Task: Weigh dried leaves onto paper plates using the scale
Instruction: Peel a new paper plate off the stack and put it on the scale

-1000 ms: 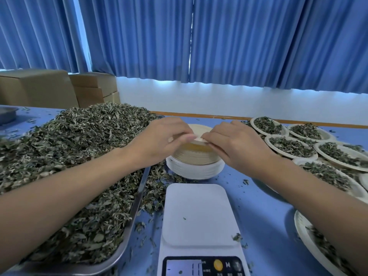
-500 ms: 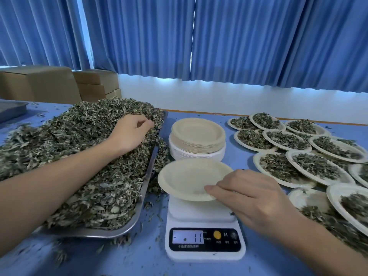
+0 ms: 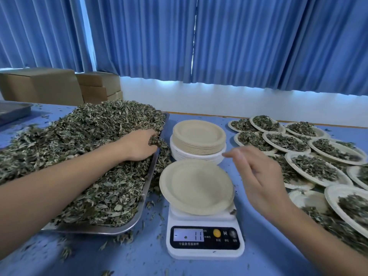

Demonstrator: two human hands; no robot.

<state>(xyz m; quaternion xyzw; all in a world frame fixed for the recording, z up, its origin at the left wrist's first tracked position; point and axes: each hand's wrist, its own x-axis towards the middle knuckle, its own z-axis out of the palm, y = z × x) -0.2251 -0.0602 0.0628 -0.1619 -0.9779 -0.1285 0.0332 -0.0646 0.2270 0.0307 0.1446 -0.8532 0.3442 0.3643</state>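
Since the earlier frame, my right hand [image 3: 256, 176] has let go of the empty paper plate [image 3: 196, 186] and hovers just right of it, fingers loose and apart, slightly blurred. The plate sits open side up on the scale [image 3: 205, 253], overhanging its platform; being round, it has no long axis. The scale display faces me. My left hand [image 3: 139, 145] curls around a clump of dried leaves [image 3: 79, 146] at the right edge of the metal tray [image 3: 153, 170].

Blue curtains [image 3: 258, 40], stacked cardboard boxes [image 3: 59, 86] far left, white wall [image 3: 219, 100]
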